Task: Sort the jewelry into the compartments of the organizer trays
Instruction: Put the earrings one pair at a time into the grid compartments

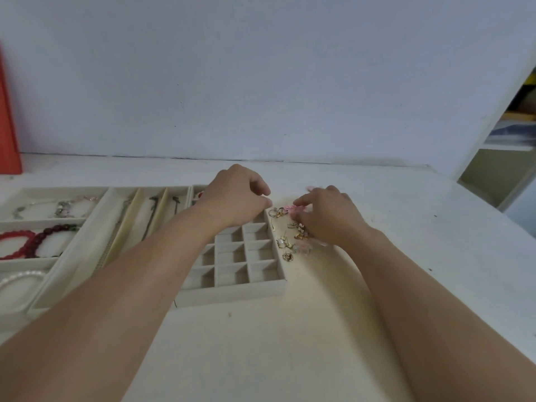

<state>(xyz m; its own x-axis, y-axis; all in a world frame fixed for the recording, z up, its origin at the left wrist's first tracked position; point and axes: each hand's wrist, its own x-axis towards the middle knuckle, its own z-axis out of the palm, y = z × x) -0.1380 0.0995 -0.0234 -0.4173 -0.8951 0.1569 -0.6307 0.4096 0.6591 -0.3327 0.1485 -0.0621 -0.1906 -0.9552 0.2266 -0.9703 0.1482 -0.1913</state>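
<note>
The right hand's fingers [298,202] bend down onto the earrings [290,227], maybe pinching a pink one; it is too blurry to tell. The pile lies on the desk [261,343], right beside the grid tray's [232,288] right edge. The left hand [237,195] hangs curled over the tray's far corner, so the right hand is nearer.

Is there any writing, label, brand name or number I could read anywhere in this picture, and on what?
None: no readable text anywhere.
The grid organizer tray, the bracelet tray and the necklace tray are plain.
The loose earrings show no legible marks.
The red object at the left edge is blank.
The shelf items are too blurred to read.
</note>
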